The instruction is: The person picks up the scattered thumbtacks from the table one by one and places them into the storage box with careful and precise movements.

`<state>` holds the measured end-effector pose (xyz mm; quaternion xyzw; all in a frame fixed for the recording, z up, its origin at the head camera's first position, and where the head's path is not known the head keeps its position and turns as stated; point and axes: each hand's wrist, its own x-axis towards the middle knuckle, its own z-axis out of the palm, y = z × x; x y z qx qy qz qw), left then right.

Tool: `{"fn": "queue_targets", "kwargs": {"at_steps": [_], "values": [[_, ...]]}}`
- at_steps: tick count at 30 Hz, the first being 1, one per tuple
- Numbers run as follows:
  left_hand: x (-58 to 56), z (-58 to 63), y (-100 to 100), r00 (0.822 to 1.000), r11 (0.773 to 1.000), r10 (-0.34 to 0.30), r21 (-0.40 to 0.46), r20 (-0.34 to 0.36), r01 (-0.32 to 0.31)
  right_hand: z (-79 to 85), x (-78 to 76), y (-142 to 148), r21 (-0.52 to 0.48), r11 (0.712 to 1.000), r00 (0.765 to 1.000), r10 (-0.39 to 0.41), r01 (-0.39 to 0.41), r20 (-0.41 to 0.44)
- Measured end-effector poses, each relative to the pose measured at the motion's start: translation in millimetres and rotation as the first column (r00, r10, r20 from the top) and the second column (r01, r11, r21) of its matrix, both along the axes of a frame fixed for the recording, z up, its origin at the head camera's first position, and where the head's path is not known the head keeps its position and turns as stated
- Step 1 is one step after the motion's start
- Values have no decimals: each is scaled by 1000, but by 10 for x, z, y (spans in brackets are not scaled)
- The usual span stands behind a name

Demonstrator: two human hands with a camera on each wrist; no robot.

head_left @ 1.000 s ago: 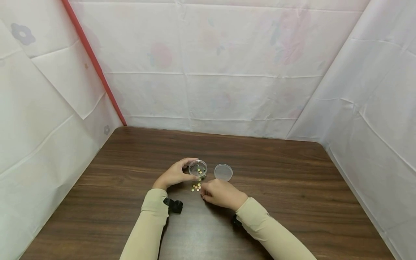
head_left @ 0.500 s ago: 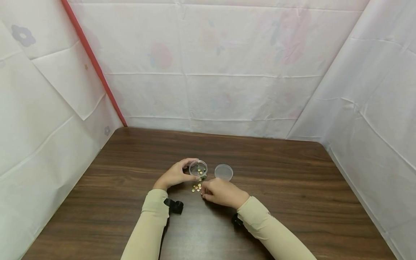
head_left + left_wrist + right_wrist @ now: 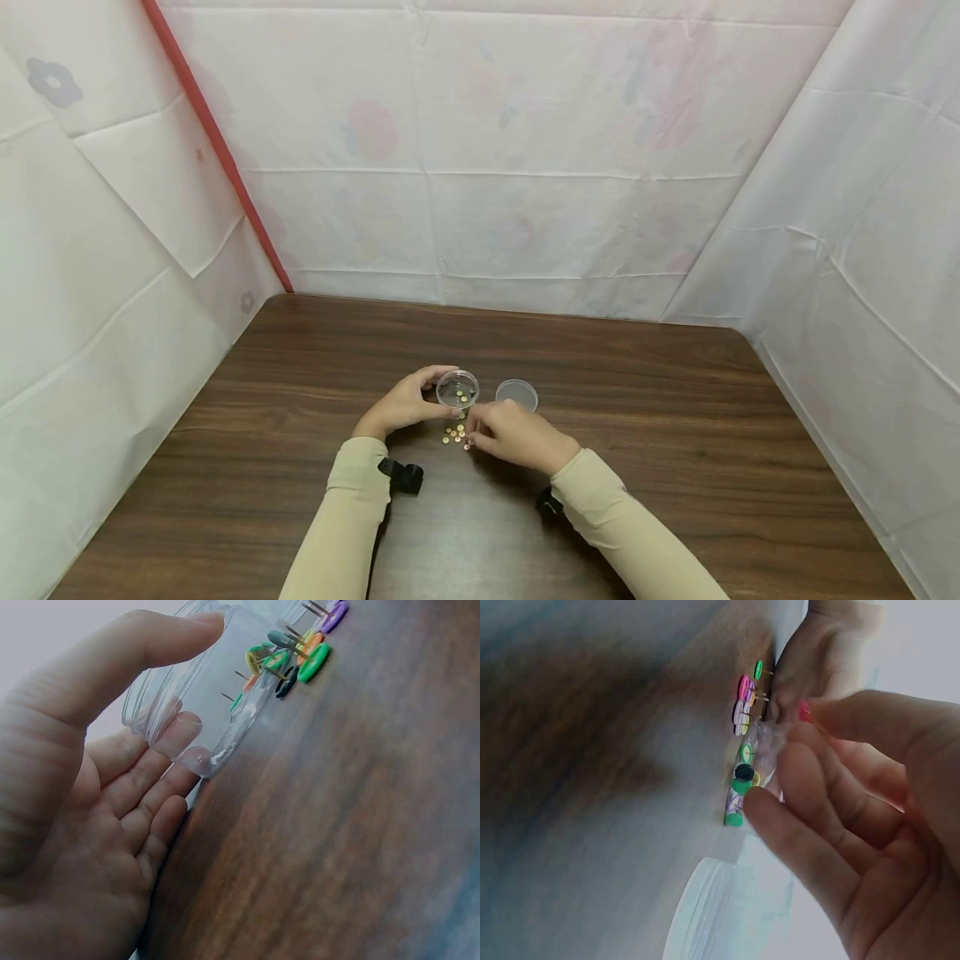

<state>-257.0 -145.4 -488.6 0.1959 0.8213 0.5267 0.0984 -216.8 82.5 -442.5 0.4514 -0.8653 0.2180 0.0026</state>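
A clear plastic jar (image 3: 457,388) with several thumbtacks inside stands on the table. My left hand (image 3: 403,407) holds it from the left, thumb at the near side and fingers behind. In the left wrist view, the thumb lies across the jar wall (image 3: 214,690). My right hand (image 3: 519,435) is just right of the jar, pinching a red thumbtack (image 3: 804,711) between thumb and index finger. Loose thumbtacks (image 3: 454,433) lie in front of the jar, pins pointing up, with green (image 3: 313,663) and purple ones among them.
A clear round lid (image 3: 517,392) lies right of the jar, partly behind the right hand. The brown wooden table (image 3: 637,375) is bounded by white patterned cloth (image 3: 525,225) at the back and sides. Each wrist bears a small black camera (image 3: 405,477).
My right hand has risen from the tabletop and shifted slightly back toward the jar with the thumbtack. Tacks its fingertips covered now show below it. The left hand keeps its hold.
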Motion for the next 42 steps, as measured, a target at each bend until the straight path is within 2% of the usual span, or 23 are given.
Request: {"fn": "queue_targets", "kwargs": {"at_steps": [5, 11, 24, 26, 33, 42], "values": [[0, 4, -1, 1000, 1000, -9, 2, -5, 9, 28, -64, -11, -76, 996, 996, -59, 55, -63], [3, 12, 6, 1000, 1000, 5, -2, 28, -5, 41, -131, -37, -99, 983, 979, -167, 156, -117], [1, 18, 8, 1000, 1000, 5, -1, 23, -5, -2, -249, -72, -153, 952, 959, -276, 264, -66], [12, 45, 10, 1000, 1000, -5, 7, 27, 5, -16, -276, -74, -150, 950, 956, -285, 274, -61], [127, 300, 25, 998, 999, -49, 18, 44, 48, -47, -347, -92, -145, 948, 953, -296, 284, -65], [164, 348, 42, 998, 999, -34, 0, 52, 34, -57, -406, -133, -131, 947, 952, -302, 294, -47]]}}
